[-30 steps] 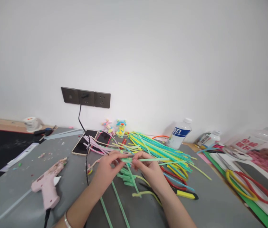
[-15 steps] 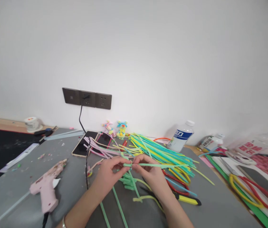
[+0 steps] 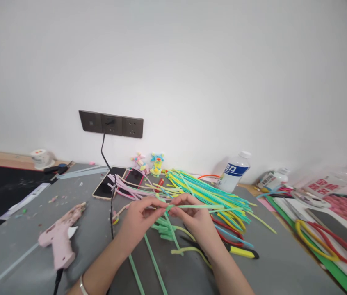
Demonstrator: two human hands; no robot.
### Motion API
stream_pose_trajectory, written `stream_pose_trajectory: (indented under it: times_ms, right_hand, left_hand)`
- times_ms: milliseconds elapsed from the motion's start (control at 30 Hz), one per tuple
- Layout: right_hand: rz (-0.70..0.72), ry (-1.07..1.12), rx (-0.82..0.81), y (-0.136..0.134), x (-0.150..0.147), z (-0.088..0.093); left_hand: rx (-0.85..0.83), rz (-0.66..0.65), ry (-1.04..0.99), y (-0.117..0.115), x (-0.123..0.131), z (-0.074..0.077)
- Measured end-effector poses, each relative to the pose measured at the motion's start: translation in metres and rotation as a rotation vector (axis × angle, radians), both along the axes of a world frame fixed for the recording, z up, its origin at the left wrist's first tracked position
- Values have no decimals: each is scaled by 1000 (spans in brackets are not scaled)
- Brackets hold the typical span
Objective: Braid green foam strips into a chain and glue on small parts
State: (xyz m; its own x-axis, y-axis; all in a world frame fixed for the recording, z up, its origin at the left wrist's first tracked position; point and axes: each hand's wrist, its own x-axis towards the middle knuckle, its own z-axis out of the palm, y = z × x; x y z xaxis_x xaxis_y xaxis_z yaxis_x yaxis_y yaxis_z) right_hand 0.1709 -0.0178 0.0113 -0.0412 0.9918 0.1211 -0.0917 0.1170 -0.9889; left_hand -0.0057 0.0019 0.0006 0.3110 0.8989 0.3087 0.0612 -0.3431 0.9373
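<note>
My left hand point(image 3: 144, 217) and my right hand point(image 3: 193, 217) meet fingertip to fingertip over the middle of the table. Between them is a light green pipe cleaner point(image 3: 201, 206), pinched by both hands, with its long end running out to the right past my right hand. Another green strand point(image 3: 171, 229) hangs down from the fingers. Under the hands lies a small bunch of short, bent green pipe cleaners point(image 3: 164, 230). Two more green stems point(image 3: 155, 262) come toward me beneath my left forearm. The fingertips hide how the strands join.
Behind lies a heap of green, blue and yellow pipe cleaners point(image 3: 210, 196), with pink ones point(image 3: 124, 190) over two phones point(image 3: 107, 189). A pink glue gun point(image 3: 59, 241) is left; its cord runs off below. Right are a bottle point(image 3: 234, 172), yellow-handled pliers point(image 3: 243, 251) and scissors point(image 3: 318, 241).
The long green end at my right hand now curves up over the fingers, where before it lay straighter. The hands stay together in nearly the same place, and the view has shifted slightly.
</note>
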Motion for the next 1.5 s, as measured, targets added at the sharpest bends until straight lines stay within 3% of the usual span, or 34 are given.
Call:
stream_pose_trajectory:
  times_ms: [300,667,1067,1333,1500]
  right_hand:
    - [-14,7,17,1,3,-3]
    - [-38,-3,75,-2,4,-1]
    - [-168,-163,189,-2,3,-8]
    - [-314,-452,369,-7,-2,-10]
    - [-293,-491,355,-5,0,-9]
  left_hand:
    - [-134,40,-76,-1,1,-2]
    - [-141,14,-72,-3,1,2]
    - [-150,-6,-95,-3,3,3]
    - [-118,-1,-101,-4,5,2]
    - [-82,32,-16,-4,5,3]
